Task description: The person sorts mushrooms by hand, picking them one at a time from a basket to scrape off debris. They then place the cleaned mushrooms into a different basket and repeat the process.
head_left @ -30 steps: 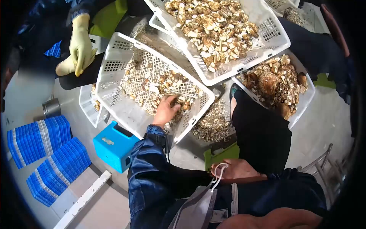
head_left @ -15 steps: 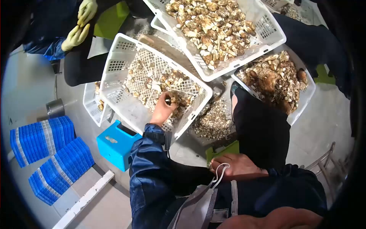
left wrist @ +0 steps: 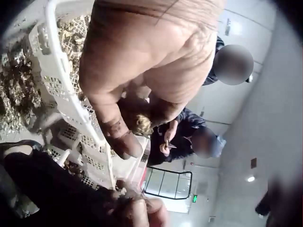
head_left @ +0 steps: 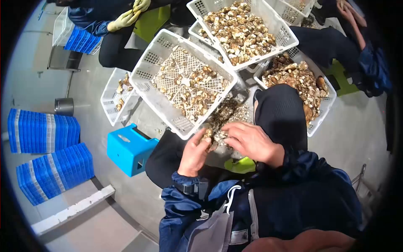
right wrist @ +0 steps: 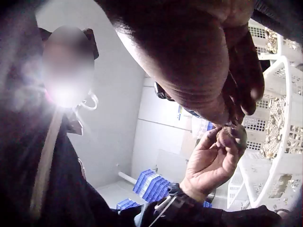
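Observation:
My left hand (head_left: 195, 154) pinches a small brown mushroom (head_left: 208, 133) between thumb and fingers, just off the near corner of a white perforated crate (head_left: 166, 122). In the left wrist view the mushroom (left wrist: 143, 124) shows between curled fingers. My right hand (head_left: 252, 142) is close beside it, back up and fingers bent toward the mushroom. From the right wrist view, its fingertips come right up to the mushroom (right wrist: 227, 137). I cannot tell whether the right fingers grip anything. Loose mushrooms (head_left: 197, 90) lie scattered over the crate's mesh floor.
A fuller mushroom crate (head_left: 289, 42) is at the back; another (head_left: 331, 110) stands right, beyond my knee. Trimmings (head_left: 241, 111) cover the floor between. A blue stool (head_left: 128, 151) and blue crate stacks (head_left: 54, 172) are on the left. Gloved hands (head_left: 126, 19) and other people sit around.
My left hand has left the mushrooms in the crate and come back toward my lap with one mushroom. The right hand has risen from my lap to meet it. The head view has shifted.

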